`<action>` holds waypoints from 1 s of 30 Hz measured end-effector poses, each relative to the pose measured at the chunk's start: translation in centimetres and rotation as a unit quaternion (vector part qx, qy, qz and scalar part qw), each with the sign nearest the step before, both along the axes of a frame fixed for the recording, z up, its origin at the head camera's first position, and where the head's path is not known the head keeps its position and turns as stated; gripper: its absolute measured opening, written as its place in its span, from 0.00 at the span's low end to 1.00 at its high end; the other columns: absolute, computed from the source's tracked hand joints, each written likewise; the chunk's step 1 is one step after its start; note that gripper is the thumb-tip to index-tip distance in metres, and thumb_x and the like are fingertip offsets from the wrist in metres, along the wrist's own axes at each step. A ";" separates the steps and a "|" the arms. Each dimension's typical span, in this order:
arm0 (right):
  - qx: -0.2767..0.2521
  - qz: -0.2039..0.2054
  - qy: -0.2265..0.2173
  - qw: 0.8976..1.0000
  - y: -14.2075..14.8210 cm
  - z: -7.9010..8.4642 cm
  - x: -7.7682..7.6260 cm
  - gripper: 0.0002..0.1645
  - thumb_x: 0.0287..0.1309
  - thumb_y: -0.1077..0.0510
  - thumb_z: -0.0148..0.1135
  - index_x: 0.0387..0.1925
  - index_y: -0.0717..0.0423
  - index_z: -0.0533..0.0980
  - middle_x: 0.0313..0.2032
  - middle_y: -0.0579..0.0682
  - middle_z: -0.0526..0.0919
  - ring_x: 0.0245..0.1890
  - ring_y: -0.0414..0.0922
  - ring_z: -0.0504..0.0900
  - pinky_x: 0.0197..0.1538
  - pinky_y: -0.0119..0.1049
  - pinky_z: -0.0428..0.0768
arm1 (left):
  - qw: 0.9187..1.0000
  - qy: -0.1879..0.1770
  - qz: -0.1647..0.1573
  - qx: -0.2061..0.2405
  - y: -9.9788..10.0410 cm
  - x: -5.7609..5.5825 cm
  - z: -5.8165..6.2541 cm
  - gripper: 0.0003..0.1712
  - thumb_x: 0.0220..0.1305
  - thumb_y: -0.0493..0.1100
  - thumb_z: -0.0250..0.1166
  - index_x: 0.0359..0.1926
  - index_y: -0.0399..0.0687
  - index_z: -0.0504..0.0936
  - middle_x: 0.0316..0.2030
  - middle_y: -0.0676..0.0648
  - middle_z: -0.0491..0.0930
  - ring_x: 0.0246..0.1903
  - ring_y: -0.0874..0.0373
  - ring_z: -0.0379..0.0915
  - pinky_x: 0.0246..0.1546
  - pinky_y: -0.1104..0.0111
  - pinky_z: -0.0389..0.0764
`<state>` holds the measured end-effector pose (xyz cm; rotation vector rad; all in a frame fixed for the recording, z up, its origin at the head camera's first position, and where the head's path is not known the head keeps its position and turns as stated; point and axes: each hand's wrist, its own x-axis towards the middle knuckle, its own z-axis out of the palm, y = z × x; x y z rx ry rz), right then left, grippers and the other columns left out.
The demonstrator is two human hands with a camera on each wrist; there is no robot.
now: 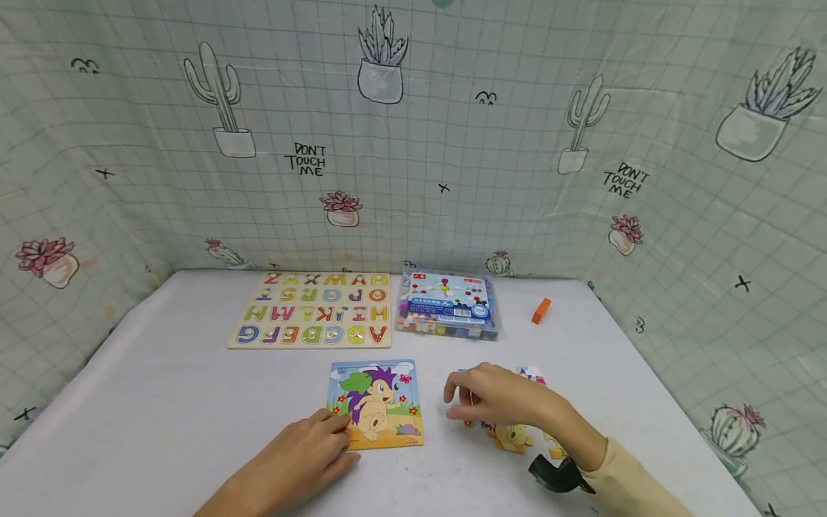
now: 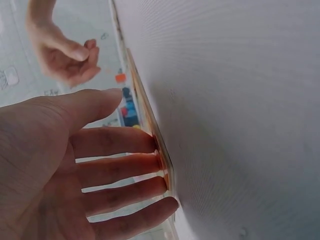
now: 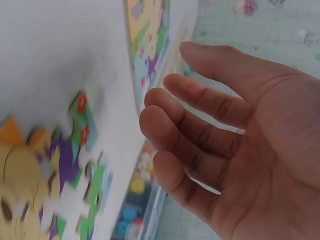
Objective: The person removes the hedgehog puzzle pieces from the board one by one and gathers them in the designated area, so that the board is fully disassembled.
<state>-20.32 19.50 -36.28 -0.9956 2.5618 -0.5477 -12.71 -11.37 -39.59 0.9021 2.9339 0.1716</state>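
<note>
A square hedgehog picture board (image 1: 407,424) lies on the white table in the head view. The fingertips of my left hand (image 1: 300,452) rest on its lower left edge; in the left wrist view the fingers (image 2: 117,170) are almost straight against that edge. Over the loose hedgehog puzzle pieces (image 1: 510,438), to the right of the board, hovers my right hand (image 1: 500,395). Its fingers (image 3: 192,140) are loosely bent and hold nothing. Beneath this hand, the right wrist view has a piece with red flowers (image 3: 85,122) beside several others. Some pieces are partly hidden by the hand.
Behind the board lies a wooden alphabet puzzle (image 1: 310,312) with coloured letters. Right of it is a clear plastic box (image 1: 446,305) of small coloured parts. An orange block (image 1: 541,311) lies at the back right. A patterned cloth (image 1: 413,143) hangs behind the table.
</note>
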 end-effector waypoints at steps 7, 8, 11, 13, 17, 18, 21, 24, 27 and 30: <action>0.001 0.046 -0.001 0.999 -4.0 -1.5 -0.4 0.10 0.63 0.47 0.64 0.40 0.48 0.80 0.25 0.35 0.76 0.23 0.29 0.70 0.30 0.23 0.72 | 1.000 0.001 -0.013 0.007 -0.6 0.0 -0.1 0.21 0.66 0.57 0.61 0.45 0.46 0.86 0.53 0.46 0.82 0.48 0.53 0.76 0.52 0.57 0.82; -0.001 0.050 0.002 0.999 -4.6 -1.7 -0.5 0.10 0.62 0.47 0.65 0.40 0.48 0.80 0.25 0.35 0.76 0.24 0.29 0.70 0.31 0.22 0.72 | 1.000 0.001 -0.016 0.009 -0.6 0.0 -0.1 0.21 0.66 0.57 0.61 0.45 0.46 0.86 0.53 0.46 0.82 0.49 0.53 0.76 0.52 0.57 0.81; -0.002 0.058 0.014 0.998 -6.2 -2.3 -0.5 0.11 0.62 0.47 0.65 0.40 0.49 0.81 0.27 0.35 0.75 0.26 0.30 0.70 0.32 0.22 0.72 | 1.000 0.000 -0.023 0.015 -0.9 -0.1 -0.2 0.21 0.67 0.57 0.61 0.46 0.46 0.86 0.54 0.47 0.81 0.49 0.53 0.76 0.53 0.56 0.81; 0.003 0.060 0.021 0.998 -7.3 -2.5 -0.4 0.12 0.62 0.47 0.65 0.41 0.49 0.81 0.28 0.35 0.75 0.27 0.30 0.69 0.33 0.22 0.71 | 0.999 -0.002 -0.025 0.020 -1.0 0.0 -0.2 0.21 0.67 0.56 0.61 0.47 0.47 0.86 0.56 0.47 0.81 0.50 0.52 0.76 0.54 0.55 0.81; 0.014 0.065 0.026 0.997 -9.2 -2.7 -0.3 0.14 0.62 0.46 0.64 0.44 0.49 0.82 0.29 0.36 0.76 0.28 0.30 0.69 0.33 0.21 0.71 | 0.999 0.000 -0.026 0.026 -1.3 0.0 -0.1 0.20 0.66 0.56 0.62 0.48 0.48 0.86 0.56 0.47 0.80 0.52 0.52 0.76 0.53 0.54 0.81; 0.016 0.069 0.028 0.997 -9.6 -2.7 -0.3 0.15 0.62 0.46 0.64 0.45 0.48 0.82 0.29 0.36 0.76 0.28 0.30 0.69 0.33 0.21 0.71 | 0.999 -0.001 -0.024 0.024 -1.3 0.0 -0.1 0.20 0.66 0.56 0.62 0.48 0.48 0.86 0.56 0.47 0.79 0.52 0.52 0.76 0.53 0.54 0.81; 0.021 0.078 0.031 0.996 -10.7 -2.6 -0.3 0.16 0.62 0.45 0.64 0.47 0.48 0.82 0.30 0.36 0.76 0.29 0.30 0.70 0.34 0.21 0.71 | 1.000 -0.008 -0.016 0.018 -1.4 0.0 0.0 0.21 0.66 0.57 0.62 0.50 0.50 0.86 0.55 0.48 0.79 0.52 0.52 0.75 0.51 0.55 0.82; 0.017 0.084 0.029 0.996 -11.5 -2.7 -0.4 0.16 0.63 0.47 0.64 0.48 0.49 0.81 0.30 0.37 0.76 0.29 0.30 0.70 0.34 0.20 0.71 | 1.000 -0.021 -0.011 0.020 -1.5 0.0 0.0 0.21 0.66 0.57 0.62 0.52 0.52 0.86 0.55 0.47 0.79 0.53 0.52 0.75 0.52 0.54 0.81; 0.010 0.085 0.026 0.996 -12.1 -2.8 -0.4 0.17 0.63 0.48 0.64 0.50 0.51 0.80 0.29 0.39 0.76 0.28 0.30 0.69 0.33 0.21 0.69 | 0.998 -0.036 -0.012 0.039 -1.9 -0.1 0.1 0.19 0.67 0.56 0.61 0.50 0.53 0.87 0.56 0.47 0.80 0.54 0.52 0.76 0.53 0.54 0.81; 0.006 0.080 0.018 0.997 -12.5 -2.8 -0.5 0.19 0.62 0.48 0.64 0.52 0.52 0.80 0.28 0.39 0.75 0.26 0.30 0.68 0.30 0.21 0.67 | 0.997 -0.051 -0.018 0.061 -2.4 -0.1 0.1 0.17 0.68 0.55 0.60 0.47 0.54 0.89 0.57 0.47 0.80 0.56 0.52 0.76 0.54 0.54 0.81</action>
